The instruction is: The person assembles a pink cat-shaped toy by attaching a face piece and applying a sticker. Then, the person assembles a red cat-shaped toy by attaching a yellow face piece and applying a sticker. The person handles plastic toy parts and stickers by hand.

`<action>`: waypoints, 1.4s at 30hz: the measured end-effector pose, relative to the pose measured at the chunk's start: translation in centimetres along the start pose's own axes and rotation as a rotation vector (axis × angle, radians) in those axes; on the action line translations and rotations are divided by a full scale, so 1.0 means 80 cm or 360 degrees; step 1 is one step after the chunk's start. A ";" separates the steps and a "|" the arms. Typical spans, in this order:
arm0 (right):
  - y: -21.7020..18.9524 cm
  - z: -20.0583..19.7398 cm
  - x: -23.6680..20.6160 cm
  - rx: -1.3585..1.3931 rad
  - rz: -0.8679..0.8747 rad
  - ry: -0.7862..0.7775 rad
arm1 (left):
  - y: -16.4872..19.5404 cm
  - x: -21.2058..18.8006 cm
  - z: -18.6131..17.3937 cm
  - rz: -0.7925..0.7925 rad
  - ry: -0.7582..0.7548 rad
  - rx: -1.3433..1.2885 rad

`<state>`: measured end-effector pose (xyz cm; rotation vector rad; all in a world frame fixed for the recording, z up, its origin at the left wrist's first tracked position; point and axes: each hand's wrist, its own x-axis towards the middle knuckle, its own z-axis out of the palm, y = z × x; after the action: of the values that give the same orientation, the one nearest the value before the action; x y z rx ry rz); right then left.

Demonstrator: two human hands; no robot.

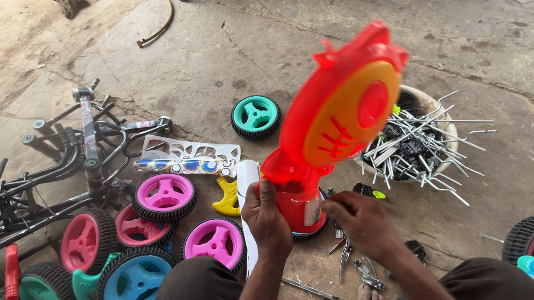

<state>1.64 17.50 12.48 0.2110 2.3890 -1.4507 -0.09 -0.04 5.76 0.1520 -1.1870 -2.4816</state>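
Note:
A red plastic toy body (337, 114) with an orange round face panel is held upright over the concrete floor, slightly blurred. My left hand (266, 219) grips its narrow red base from the left. My right hand (359, 221) touches the base from the right, fingers pinched at its lower edge. A white flat part (247, 193) stands just behind my left hand. My knees show at the bottom of the view.
Pink, blue and green toy wheels (164, 196) lie at left beside black metal frames (46, 177). A teal wheel (255, 116) sits farther off. A bowl (430, 104) of bent metal rods is at right. Pliers and a wrench (356, 268) lie near my feet.

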 end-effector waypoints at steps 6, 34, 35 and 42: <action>0.011 0.028 0.007 0.0766 0.0097 -0.0295 | 0.002 -0.002 0.000 0.0037 0.0060 0.0056; 0.070 0.058 0.037 0.1689 -0.0176 -0.0397 | -0.002 0.018 -0.001 -0.0122 0.0309 -0.0199; 0.069 0.057 0.035 0.1741 -0.0211 -0.0429 | -0.002 0.021 -0.003 -0.0117 0.0356 -0.0237; 0.049 0.037 0.024 0.1934 -0.0354 -0.0427 | -0.010 0.034 -0.020 -0.0074 0.0478 -0.0348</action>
<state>1.65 16.62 7.27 0.0123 1.0786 -2.6358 -2.40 -1.80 4.34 0.4771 -0.7930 -2.4967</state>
